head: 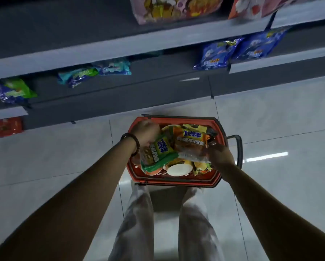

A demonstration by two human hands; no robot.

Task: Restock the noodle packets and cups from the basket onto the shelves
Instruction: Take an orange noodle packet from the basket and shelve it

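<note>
Each hand's fingers pinch a packet: green packet [158, 153], orange packet [192, 146].

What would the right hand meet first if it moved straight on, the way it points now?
Probably the orange packet, which the right hand already grips at its near edge. Beyond that lies the basket contents; depth is unclear.

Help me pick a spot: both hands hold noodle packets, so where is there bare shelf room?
The middle shelf is bare between the teal packet and the blue packets. The shelf above is bare left of the pink bag. The red basket is crowded, with little room around the left hand and right hand.
</note>
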